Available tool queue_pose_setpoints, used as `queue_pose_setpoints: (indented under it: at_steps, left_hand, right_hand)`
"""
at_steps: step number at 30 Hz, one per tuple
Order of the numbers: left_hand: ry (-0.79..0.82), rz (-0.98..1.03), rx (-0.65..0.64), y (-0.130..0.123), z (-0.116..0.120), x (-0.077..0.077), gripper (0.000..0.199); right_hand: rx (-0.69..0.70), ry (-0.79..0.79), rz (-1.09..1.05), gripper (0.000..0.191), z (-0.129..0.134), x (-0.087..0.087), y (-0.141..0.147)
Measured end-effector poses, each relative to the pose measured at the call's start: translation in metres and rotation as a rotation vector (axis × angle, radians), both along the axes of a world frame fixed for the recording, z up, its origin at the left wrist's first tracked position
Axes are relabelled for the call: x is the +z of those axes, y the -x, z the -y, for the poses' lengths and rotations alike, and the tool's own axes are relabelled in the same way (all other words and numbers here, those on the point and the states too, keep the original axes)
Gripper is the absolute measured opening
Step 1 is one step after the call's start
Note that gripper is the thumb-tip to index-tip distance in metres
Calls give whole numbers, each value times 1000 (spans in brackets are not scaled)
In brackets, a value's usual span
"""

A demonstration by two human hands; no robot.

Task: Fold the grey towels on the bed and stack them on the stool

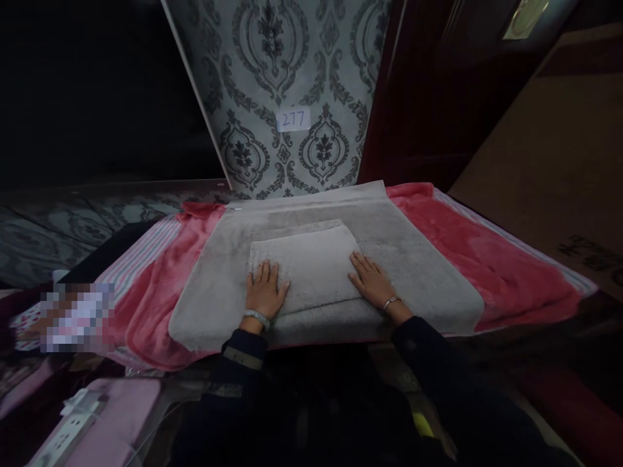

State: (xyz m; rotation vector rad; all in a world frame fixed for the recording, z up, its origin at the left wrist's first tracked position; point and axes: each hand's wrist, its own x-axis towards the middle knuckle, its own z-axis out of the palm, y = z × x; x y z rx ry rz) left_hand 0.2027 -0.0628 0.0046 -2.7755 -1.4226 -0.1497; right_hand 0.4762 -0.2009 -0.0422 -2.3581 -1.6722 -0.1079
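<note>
A folded light grey towel (311,263) lies flat in front of me, on top of a larger grey cloth (418,279). My left hand (265,288) rests on the towel's left edge, palm down with its fingers stretched out. On the right edge lies my right hand (372,280), also flat with fingers spread. Neither hand grips anything. The fold's near edge runs between the two wrists. Under the grey cloth a pink-red blanket (452,240) shows at both sides.
Striped fabric (141,250) edges the blanket. At the lower left a power strip (65,438) lies on a pink surface (129,402). A large cardboard box (549,162) stands at the right. Behind is a patterned wall (272,71) with a paper label (293,119) reading 277.
</note>
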Motion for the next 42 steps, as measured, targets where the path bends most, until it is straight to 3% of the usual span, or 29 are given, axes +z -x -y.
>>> queue_pose_setpoints:
  at_steps: [5, 9, 13, 15, 18, 21, 25, 29, 33, 36, 39, 42]
  left_hand:
    - [114, 24, 3, 33, -10, 0, 62]
    - [231, 59, -103, 47, -38, 19, 53]
    - [191, 127, -79, 14, -64, 53, 46]
    - [93, 130, -48, -12, -70, 60, 48]
    - [4, 59, -35, -41, -73, 46, 55]
    - [14, -6, -34, -47, -76, 19, 58]
    - [12, -4, -19, -41, -83, 1, 62]
    - [24, 18, 39, -38, -88, 4, 66]
    - [59, 44, 130, -36, -89, 7, 66]
    - [76, 52, 138, -35, -88, 6, 66]
    - [93, 67, 136, -34, -85, 9, 66]
    - [128, 76, 157, -36, -85, 21, 66]
  right_hand:
    - [157, 21, -58, 62, 0, -7, -32]
    - [227, 52, -41, 58, -22, 18, -48]
    - [268, -18, -12, 61, -75, 62, -6]
    - [348, -8, -12, 62, -104, 74, 29]
    - [408, 53, 13, 60, -136, 71, 68]
    - [446, 50, 56, 57, -146, 51, 69]
    - [295, -8, 61, 58, -140, 36, 28]
    - [76, 16, 33, 59, -136, 33, -15]
    - [-88, 37, -48, 61, -131, 28, -39]
    - [-137, 85, -95, 60, -123, 31, -50]
    - [-215, 106, -87, 62, -122, 45, -52]
    - [-127, 64, -9, 61, -138, 64, -29]
